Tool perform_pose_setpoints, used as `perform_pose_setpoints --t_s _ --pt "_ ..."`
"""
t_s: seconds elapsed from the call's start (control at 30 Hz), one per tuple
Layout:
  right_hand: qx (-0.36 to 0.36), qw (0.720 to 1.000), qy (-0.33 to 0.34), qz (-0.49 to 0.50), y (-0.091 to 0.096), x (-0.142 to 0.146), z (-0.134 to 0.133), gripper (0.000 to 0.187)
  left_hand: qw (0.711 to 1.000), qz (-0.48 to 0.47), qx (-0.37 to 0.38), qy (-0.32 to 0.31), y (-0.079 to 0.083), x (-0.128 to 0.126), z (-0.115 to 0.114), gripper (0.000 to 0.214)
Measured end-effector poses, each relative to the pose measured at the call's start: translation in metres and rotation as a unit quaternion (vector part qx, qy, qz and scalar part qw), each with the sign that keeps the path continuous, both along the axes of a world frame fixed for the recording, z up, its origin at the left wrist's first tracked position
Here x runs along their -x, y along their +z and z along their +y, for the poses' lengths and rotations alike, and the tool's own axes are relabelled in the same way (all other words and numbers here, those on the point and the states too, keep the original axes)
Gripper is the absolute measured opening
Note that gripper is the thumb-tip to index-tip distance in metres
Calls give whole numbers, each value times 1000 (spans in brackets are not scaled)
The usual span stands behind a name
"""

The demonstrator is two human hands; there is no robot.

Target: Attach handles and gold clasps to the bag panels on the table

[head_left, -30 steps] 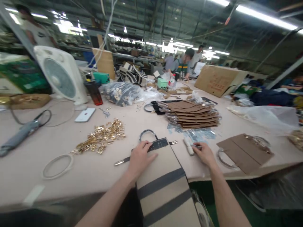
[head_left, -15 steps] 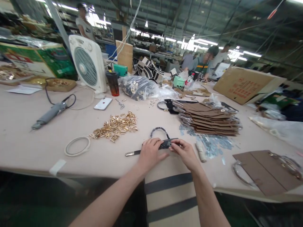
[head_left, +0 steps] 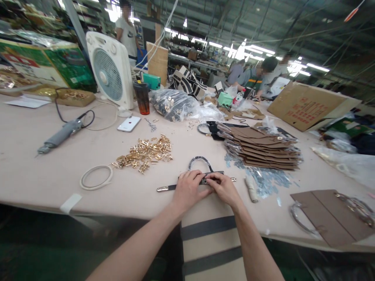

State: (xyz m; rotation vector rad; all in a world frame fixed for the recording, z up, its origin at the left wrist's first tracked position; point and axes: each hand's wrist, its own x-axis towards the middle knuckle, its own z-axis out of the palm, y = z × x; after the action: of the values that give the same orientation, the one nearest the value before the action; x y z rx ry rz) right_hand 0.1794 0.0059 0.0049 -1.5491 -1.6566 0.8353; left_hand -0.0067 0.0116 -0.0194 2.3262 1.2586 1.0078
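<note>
A tan bag panel (head_left: 209, 238) with dark stripes hangs over the table's near edge, its dark top band and loop handle (head_left: 200, 160) lying on the table. My left hand (head_left: 188, 189) presses on the band's left part, fingers curled. My right hand (head_left: 224, 188) pinches the band's right part beside it. What sits under the fingertips is hidden. A metal tool (head_left: 165, 188) lies just left of my left hand. A pile of gold metal fittings (head_left: 146, 153) lies farther left.
A stack of brown panels (head_left: 260, 146) stands to the right, a brown panel with ring handles (head_left: 331, 216) at the near right edge. White ring (head_left: 96, 177), electric screwdriver (head_left: 60, 136), phone (head_left: 129, 123), cup (head_left: 142, 98) and fan (head_left: 109, 70) stand left. Other people work at the far end.
My right hand left the small white object on the right and came onto the bag's top band beside my left hand. My view shifted left.
</note>
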Motion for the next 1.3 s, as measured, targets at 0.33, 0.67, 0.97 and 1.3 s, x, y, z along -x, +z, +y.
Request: perform_pose_setpoints --t_s 0.33,0.67,0.97,1.3 --pt "-72 992 63 -81 -3 -4 -2 13 1000 7 -6 5 -4 -2 4 43" --pt "-142 982 109 -67 -5 -4 -16 18 1000 15 9 -8 -4 0 7 46" --pt "-99 989 12 -108 -10 4 -4 15 1000 -7 8 -3 -4 0 5 43" --pt "-101 988 -54 -104 -7 17 -6 18 1000 26 -8 -2 0 0 4 40"
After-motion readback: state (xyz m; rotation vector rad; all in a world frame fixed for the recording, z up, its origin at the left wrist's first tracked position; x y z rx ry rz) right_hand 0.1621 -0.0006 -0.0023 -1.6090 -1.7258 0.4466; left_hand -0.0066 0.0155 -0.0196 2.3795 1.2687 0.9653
